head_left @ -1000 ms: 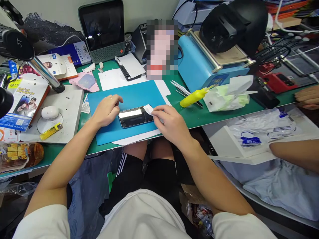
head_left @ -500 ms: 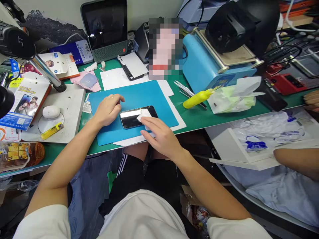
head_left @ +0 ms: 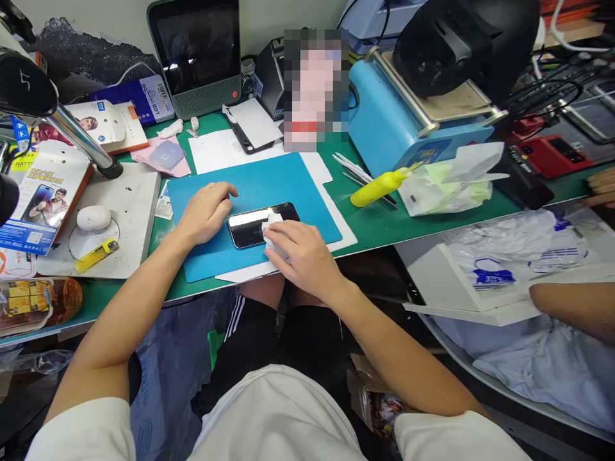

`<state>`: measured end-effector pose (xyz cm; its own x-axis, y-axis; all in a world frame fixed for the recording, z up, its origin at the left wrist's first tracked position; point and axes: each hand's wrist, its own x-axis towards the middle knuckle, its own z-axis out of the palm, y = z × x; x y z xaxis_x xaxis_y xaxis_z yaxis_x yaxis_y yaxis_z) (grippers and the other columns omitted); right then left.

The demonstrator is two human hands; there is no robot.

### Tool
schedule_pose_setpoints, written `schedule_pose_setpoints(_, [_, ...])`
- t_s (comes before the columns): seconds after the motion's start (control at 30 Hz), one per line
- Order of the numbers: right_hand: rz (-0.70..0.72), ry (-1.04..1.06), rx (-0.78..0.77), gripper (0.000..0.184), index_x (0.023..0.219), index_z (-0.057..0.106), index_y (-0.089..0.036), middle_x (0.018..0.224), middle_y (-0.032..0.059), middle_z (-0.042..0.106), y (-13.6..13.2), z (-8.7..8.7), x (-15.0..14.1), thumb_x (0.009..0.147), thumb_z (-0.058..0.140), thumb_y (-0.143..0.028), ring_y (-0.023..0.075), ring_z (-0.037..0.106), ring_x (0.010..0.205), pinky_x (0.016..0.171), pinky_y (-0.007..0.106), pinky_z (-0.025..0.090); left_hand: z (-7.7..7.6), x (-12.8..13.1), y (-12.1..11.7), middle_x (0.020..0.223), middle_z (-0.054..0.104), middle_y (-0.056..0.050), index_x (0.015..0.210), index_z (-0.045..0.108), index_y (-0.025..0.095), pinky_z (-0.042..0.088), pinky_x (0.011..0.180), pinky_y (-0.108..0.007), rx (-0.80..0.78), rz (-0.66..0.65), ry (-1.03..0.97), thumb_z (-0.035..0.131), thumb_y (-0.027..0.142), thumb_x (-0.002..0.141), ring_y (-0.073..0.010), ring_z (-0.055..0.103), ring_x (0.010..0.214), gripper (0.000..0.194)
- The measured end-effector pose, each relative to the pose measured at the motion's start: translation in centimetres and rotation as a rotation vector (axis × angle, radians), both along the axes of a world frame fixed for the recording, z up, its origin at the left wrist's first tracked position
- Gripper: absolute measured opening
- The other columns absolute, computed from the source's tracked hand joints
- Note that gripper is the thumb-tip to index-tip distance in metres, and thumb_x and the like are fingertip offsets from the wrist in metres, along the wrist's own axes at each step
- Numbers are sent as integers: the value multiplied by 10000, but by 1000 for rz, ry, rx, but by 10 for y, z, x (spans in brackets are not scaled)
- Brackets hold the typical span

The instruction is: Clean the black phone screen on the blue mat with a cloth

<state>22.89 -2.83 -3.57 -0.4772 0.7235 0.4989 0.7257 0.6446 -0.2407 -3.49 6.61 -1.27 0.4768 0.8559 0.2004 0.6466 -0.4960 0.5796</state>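
Observation:
A smartphone (head_left: 247, 232) with a glossy black screen lies face up on a blue mat (head_left: 298, 182), its screen reflecting a white band. My right hand (head_left: 307, 256) presses a crumpled white wipe (head_left: 275, 232) onto the right part of the screen, fingers bent over it. That hand covers the phone's lower right corner. Left of the phone, my left hand (head_left: 205, 211) rests on the mat, a ring on one finger. Its fingers are loosely bent and hold nothing visible; the tips are apart from the phone.
Right of the mat lie tweezers (head_left: 353, 168), a yellow bottle (head_left: 379, 187) and a tissue pack (head_left: 446, 192). A blue machine (head_left: 384, 121) stands behind them. At left are boxes (head_left: 52, 198) and a lamp stand (head_left: 84, 141). Another person's arm (head_left: 576, 307) is at far right.
My right hand has shifted slightly left across the screen with the wipe, which is now more bunched under the fingers. My left hand stays in place. The whole view has moved slightly.

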Motion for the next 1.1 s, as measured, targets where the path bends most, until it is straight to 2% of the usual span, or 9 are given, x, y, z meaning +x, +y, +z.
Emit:
schedule_pose_setpoints(0.2, [-48,40,3,174,1164,784,-165,1178,108,828,6,-2,14,1074,640,-204,281,760,1095,907,432,521,1,-1,-1,1012,718,-90,1166,656,195,520,980,-459,-11,7,3,353,312,1000,-283,641,1018,365])
schedule_pose_setpoints(0.47, [-16,79,-27,223,1164,809,-171,1154,102,826,10,-2,5,1077,604,-184,261,744,1041,843,413,513,1,-1,-1,1028,720,-92,1166,663,198,515,1001,-461,-16,14,14,342,320,1003,-282,643,1019,380])
schedule_pose_setpoints(0.63, [-69,93,-43,251,1184,814,-199,1168,96,828,2,-4,14,1092,581,-189,268,745,1096,894,430,501,1,1,-1,1018,717,-92,1160,667,194,506,1002,-452,-33,11,5,341,314,995,-281,640,1017,384])
schedule_pose_setpoints(0.83, [-58,87,-106,275,1196,806,-215,1194,90,830,0,-2,-6,1101,547,-208,275,740,1140,926,444,492,-1,0,0,1010,719,-90,1130,667,200,502,985,-450,-13,25,-19,348,321,991,-280,641,1006,368])
schedule_pose_setpoints(0.97, [-34,65,-131,279,1184,792,-201,1205,94,838,-3,1,-4,1106,525,-193,274,745,1136,934,450,494,-2,-2,0,1033,731,-95,1133,668,204,508,981,-453,6,37,-29,352,318,998,-281,642,1012,362])
schedule_pose_setpoints(1.1, [1,52,-93,278,1212,784,-193,1211,102,842,-2,2,-7,1111,525,-189,276,757,1139,928,449,511,-2,1,0,1030,732,-91,1139,671,203,508,1000,-455,-19,25,-7,358,305,992,-277,643,1012,361])
